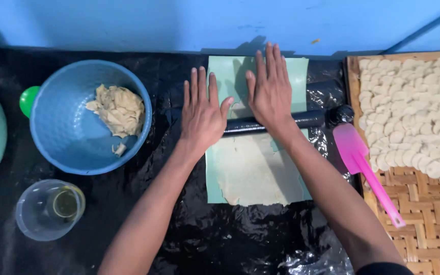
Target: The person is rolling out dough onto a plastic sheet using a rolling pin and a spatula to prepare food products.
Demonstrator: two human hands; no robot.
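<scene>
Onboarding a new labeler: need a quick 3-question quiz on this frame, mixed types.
1. True or false: both hands lie flat on the roller.
2. What is in the blue bowl? A) water B) dough lump C) cut discs
3. Where does the pink spatula rest?

Key:
1. True: left hand and right hand press open-palmed on it, over the dough sheet.
2. B, dough lump.
3. Across the woven tray edge, beside the cut discs.

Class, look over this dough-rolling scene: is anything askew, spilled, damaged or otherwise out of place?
Only small things. The rolled dough sheet has a ragged, torn near edge, and the pink spatula lies half on the woven tray, half on the black plastic sheet. Both hands press the dark rolling pin.
</scene>
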